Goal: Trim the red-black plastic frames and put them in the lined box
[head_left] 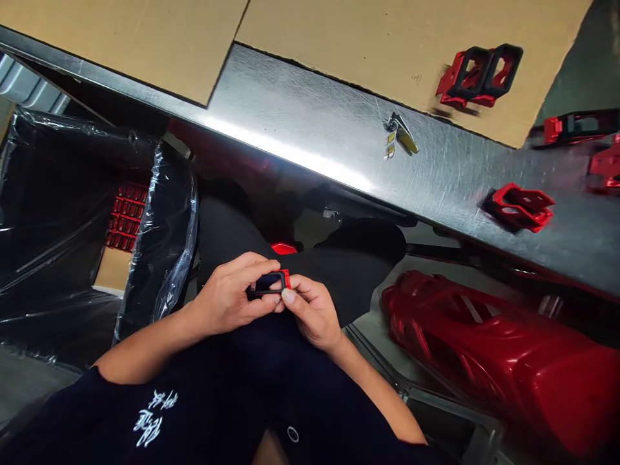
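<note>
Over my lap I hold a small red and black plastic frame part [271, 282] with both hands. My left hand [232, 297] grips its left end, fingers curled round it. My right hand [312, 313] pinches its right, red end with thumb and fingertips. Similar red and black parts lie on the metal table [310, 123] above: a pair [477, 74] on the cardboard sheet [378, 39], one red part [522, 206] near the table edge, and others [576, 126] at the far right.
A black plastic bag [62, 219] at the left lines a box with several red parts [126, 216] inside. A large glossy red moulded piece [494, 352] lies low at the right. A small yellow and metal tool [400, 134] rests on the table.
</note>
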The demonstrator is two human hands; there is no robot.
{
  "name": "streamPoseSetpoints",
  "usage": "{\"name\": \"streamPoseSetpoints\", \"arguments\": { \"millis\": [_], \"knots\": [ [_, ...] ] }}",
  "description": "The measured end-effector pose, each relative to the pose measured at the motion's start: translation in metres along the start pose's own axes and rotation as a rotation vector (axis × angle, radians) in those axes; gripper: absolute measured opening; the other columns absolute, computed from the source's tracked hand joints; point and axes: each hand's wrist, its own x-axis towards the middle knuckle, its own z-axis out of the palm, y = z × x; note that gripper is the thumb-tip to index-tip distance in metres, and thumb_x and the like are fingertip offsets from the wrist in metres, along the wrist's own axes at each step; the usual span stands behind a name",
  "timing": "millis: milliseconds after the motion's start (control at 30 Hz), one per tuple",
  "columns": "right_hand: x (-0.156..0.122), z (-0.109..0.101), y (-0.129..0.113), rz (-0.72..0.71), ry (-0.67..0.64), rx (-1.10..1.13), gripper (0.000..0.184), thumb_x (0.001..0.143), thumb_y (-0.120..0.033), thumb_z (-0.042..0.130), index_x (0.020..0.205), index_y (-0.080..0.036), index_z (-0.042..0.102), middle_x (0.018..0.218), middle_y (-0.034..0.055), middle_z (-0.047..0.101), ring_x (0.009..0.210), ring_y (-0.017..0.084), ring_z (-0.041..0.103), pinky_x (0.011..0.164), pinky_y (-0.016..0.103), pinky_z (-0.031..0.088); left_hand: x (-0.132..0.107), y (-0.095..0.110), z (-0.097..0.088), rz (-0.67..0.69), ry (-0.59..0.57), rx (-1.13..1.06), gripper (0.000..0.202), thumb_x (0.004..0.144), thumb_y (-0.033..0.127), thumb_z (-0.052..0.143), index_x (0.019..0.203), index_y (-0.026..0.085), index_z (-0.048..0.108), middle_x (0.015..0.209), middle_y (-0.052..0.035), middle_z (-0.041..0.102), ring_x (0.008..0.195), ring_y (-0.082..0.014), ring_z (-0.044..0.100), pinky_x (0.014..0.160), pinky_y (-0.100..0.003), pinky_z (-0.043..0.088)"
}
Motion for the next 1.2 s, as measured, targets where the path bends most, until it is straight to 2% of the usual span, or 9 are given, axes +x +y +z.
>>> {"name": "streamPoseSetpoints", "arguments": {
  "millis": [200,333,567,933,1200],
  "knots": [
    [-0.0013,0.0002,0.0009,-0.013,0.018,0.018,0.034,0.091,-0.052,0.072,0.098,-0.019,0.075,0.064,-0.001,0.064,0.057,0.013,0.057,0.06,0.028,0.05,-0.0003,-0.0009,0.0032,0.042,0.028,0.038,0.04,0.09,0.021,0.069,0.129,0.02,0.062,0.112,-0.0106,0.072,0.095,-0.0189,0.072,0.07,-0.027,0.064],
    [-0.0018,0.0001,0.0012,-0.03,0.012,0.027,0.033,0.092,-0.051,0.071,0.097,-0.019,0.075,0.064,-0.001,0.063,0.057,0.013,0.057,0.06,0.028,0.05,0.0011,0.0005,0.0019,0.075,0.027,0.103,0.04,0.09,0.022,0.069,0.13,0.021,0.062,0.112,-0.0102,0.072,0.098,-0.0206,0.073,0.079,-0.032,0.066],
    [-0.0015,-0.0005,0.0001,-0.061,0.003,0.049,0.027,0.093,-0.047,0.071,0.095,-0.02,0.074,0.065,-0.0019,0.063,0.058,0.012,0.057,0.061,0.026,0.049,0.0032,0.0001,0.0012,0.119,0.031,0.135,0.04,0.091,0.022,0.069,0.13,0.02,0.062,0.112,-0.0115,0.073,0.102,-0.0224,0.074,0.084,-0.034,0.067],
    [0.0015,0.0008,-0.0052,-0.067,0.032,-0.005,0.032,0.09,-0.051,0.072,0.088,-0.019,0.074,0.061,-0.0009,0.063,0.056,0.013,0.057,0.059,0.027,0.051,0.0042,0.0004,-0.0001,0.166,0.036,0.201,0.038,0.092,0.023,0.068,0.129,0.018,0.061,0.111,-0.0115,0.073,0.1,-0.0229,0.074,0.083,-0.035,0.067],
    [-0.0014,-0.0009,-0.0046,-0.023,0.004,0.091,0.031,0.089,-0.05,0.074,0.094,-0.019,0.077,0.06,-0.0013,0.063,0.056,0.013,0.059,0.062,0.028,0.053,0.0039,-0.0002,0.0009,0.142,0.013,0.1,0.037,0.093,0.025,0.068,0.128,0.017,0.061,0.112,-0.0138,0.072,0.098,-0.0225,0.074,0.08,-0.034,0.067]
  ]
}}
